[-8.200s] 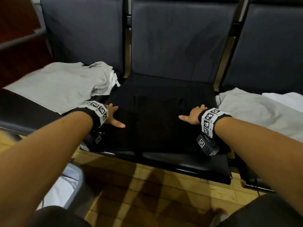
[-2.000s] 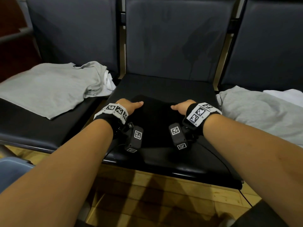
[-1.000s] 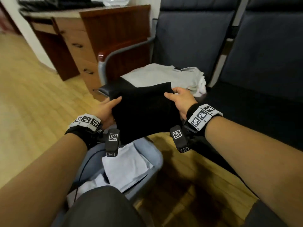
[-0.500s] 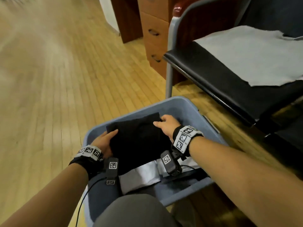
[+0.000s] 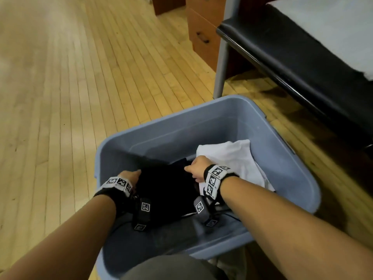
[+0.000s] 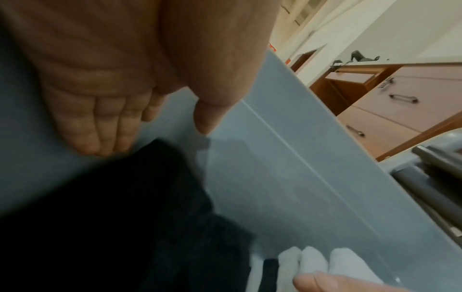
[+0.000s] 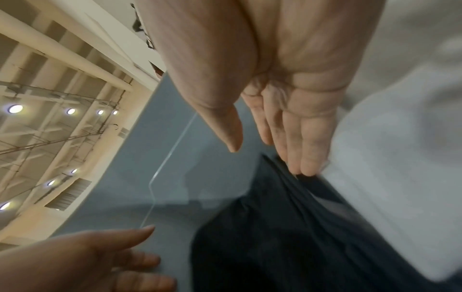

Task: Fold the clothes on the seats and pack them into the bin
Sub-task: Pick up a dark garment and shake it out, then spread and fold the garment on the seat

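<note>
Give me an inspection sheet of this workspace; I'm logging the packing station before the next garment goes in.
Surface: wooden floor, bin standing on it.
Job's things: blue bin; folded black garment inside, beside white garment; grey garment on seat.
Clutter: nothing seen.
Hands: left hand and right hand open, fingers straight at the black garment's sides.
Cables: thin cable from left wrist.
Surroundings: wooden drawers.

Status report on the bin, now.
Both hands open: left hand and right hand flank the folded black garment. Garment down inside the blue bin, beside the white clothes. Nothing in the way.
</note>
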Motion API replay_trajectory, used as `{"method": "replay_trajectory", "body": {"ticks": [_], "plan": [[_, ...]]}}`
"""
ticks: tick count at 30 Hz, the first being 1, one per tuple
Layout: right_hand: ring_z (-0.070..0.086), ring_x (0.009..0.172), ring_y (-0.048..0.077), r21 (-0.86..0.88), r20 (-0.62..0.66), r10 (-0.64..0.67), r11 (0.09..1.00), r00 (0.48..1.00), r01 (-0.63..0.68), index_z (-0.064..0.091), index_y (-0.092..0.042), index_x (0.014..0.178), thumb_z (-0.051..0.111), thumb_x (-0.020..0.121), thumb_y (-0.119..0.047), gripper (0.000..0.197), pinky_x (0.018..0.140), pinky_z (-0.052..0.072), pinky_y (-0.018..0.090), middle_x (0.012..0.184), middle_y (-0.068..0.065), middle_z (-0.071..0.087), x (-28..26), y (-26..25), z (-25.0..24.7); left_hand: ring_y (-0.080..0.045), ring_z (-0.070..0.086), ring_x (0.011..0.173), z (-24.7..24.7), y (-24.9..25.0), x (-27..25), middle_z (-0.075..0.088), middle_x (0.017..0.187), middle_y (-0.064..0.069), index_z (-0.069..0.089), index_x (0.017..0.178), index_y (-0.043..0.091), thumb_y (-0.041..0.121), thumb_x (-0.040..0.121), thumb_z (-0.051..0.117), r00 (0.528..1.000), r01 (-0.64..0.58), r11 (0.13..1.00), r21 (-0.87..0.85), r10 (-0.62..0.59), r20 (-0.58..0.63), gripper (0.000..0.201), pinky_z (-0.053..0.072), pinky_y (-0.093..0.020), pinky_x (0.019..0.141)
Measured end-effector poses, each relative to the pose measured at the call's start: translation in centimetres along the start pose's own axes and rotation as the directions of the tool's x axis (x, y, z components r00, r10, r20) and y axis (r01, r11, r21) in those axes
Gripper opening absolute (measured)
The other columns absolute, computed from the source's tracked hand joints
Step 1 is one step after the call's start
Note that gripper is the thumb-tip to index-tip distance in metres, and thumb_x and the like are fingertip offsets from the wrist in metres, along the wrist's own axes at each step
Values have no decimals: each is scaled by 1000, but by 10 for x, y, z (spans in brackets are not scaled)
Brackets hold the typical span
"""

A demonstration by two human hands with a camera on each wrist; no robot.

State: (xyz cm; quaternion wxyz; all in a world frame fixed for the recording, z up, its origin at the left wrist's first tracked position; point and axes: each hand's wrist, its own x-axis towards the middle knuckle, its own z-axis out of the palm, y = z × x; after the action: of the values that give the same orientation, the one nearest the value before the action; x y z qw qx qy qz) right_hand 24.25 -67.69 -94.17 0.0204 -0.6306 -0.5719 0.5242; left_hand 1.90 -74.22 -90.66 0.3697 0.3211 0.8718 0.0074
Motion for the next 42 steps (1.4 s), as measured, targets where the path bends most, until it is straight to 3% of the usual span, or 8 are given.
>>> {"method": "replay_trajectory", "body": {"ticks": [3,8,13,18,31,35,39,42], "plan": [[72,81,25,96,37,16,995,999,-19,63,-5,100,57,91,-29,26,79,60,44,90,13,71,-16,-11,-27,-36,55,114,-18,13,0,58,124,-24,55,128,-3,35,98,49,999,3,994,-105,-7,-41,48,42,-37,98],[67,81,18,313,-14,41,949,999,-35,52,0,130,52,97,-31,45,70,57,33,97,9,67,-54,-36,-94,-24,53,58,-46,42,-32,60,74,-14,55,81,5,27,99,50,998,14,881,-472,19,65,29,42,-25,50],[54,71,16,335,-149,-15,940,989,64,43,6,138,47,99,-23,48,82,54,39,94,27,60,-121,-60,-158,-25,57,65,-72,109,-91,60,75,-11,50,79,6,17,102,41,956,-160,848,-505,260,133,27,42,-25,59],[61,79,19,267,-316,-75,949,946,165,57,-10,95,53,97,-24,15,76,54,36,91,9,62,-178,-65,-223,-23,60,60,-83,195,-161,66,56,-4,53,83,6,13,98,47,862,-414,792,-449,500,88,18,44,-24,55],[66,88,31,114,-664,23,991,748,71,63,2,99,66,90,-19,23,79,58,46,87,16,61,-221,33,-408,-22,64,72,0,394,-264,68,111,-19,62,107,-2,8,94,52,594,-785,596,-171,802,68,20,55,-32,68],[69,90,37,-84,-674,15,992,739,-96,65,4,99,68,86,-20,28,76,60,47,95,24,68,-203,53,-436,-29,62,107,30,442,-265,66,117,-10,66,115,8,21,92,57,481,-856,437,276,869,114,28,50,-35,91],[60,107,32,-235,-689,-50,959,723,-158,48,-11,136,69,84,-21,57,82,52,38,123,13,57,-178,72,-457,-28,53,117,63,480,-254,57,128,-7,58,126,17,43,85,66,411,-849,279,450,883,228,49,43,-34,96],[58,115,31,-428,-663,-89,859,743,-279,57,-8,128,65,87,-15,42,86,48,32,129,12,58,-163,84,-466,-30,56,111,85,496,-247,60,122,-12,63,117,14,37,82,70,380,-828,207,521,891,250,42,48,-36,93]]}}
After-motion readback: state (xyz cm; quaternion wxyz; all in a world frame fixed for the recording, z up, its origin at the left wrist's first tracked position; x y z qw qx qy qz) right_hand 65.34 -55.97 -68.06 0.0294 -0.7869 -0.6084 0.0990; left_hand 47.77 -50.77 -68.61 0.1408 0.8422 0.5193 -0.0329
